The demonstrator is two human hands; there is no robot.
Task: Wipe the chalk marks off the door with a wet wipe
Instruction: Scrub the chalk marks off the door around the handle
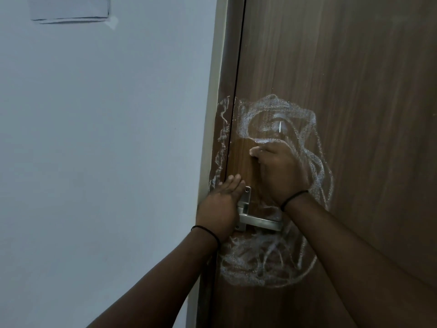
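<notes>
The person is standing close to a brown wooden door [354,91], both arms reaching up to its left edge, where it meets the door frame [224,67] and a pale wall [106,138]. The right hand [281,171] is pressing against the door just above the handle, fingers curled tight around a wet wipe [254,151], of which only a small pale bit is peeking out past the knuckles at the hand's upper left. White chalk marks [267,112] are looping over the wood above and to the right of that hand, and a second tangle is sprawling below the handle; more streaks are running down the door frame. A patch of the door just left of the right hand is showing bare, darker wood. The left hand [220,207] is lying flat and relaxed, fingers stretched upward, over the metal plate of the door handle [260,222] at the door's left edge, gripping nothing as far as I can see. A thin black band is sitting on each wrist.
</notes>
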